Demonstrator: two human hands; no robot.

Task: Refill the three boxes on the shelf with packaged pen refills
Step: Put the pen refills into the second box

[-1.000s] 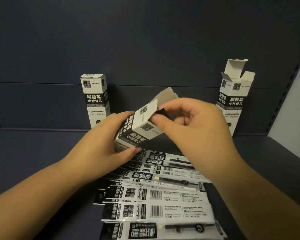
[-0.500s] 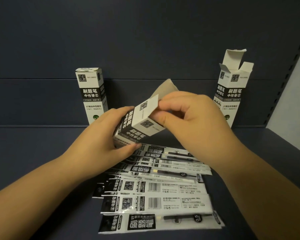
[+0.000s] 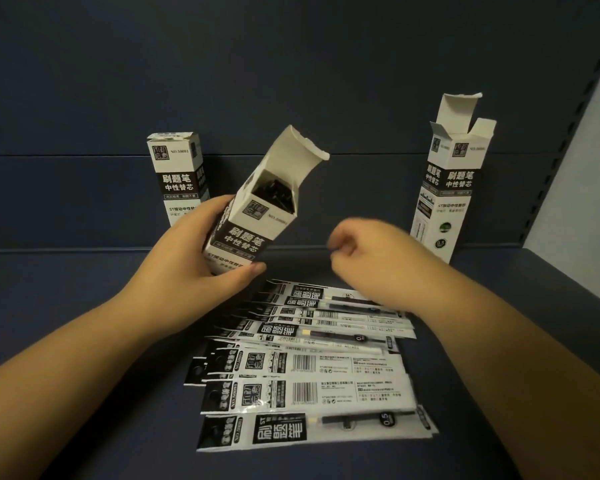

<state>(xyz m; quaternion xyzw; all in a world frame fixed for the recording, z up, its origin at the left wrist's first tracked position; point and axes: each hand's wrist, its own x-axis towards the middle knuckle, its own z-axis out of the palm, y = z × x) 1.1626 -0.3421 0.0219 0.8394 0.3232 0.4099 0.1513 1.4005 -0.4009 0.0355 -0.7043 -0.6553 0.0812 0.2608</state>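
Observation:
My left hand (image 3: 201, 258) grips the middle box (image 3: 257, 216), a black-and-white carton tilted to the right with its top flap open; dark refills show inside. My right hand (image 3: 368, 251) hovers just right of it, fingers curled, motion-blurred, holding nothing I can see. A closed box (image 3: 177, 174) stands at the back left. A third box (image 3: 451, 178) stands at the back right with its flaps open. Several packaged pen refills (image 3: 309, 372) lie fanned out on the shelf below my hands.
The dark blue shelf floor (image 3: 66, 299) meets a dark back panel (image 3: 291, 81). A slotted upright and a pale wall (image 3: 589, 161) close the right side.
My right hand has let go of the middle box's flap and moved off to the right. The box now stands more upright with its top open.

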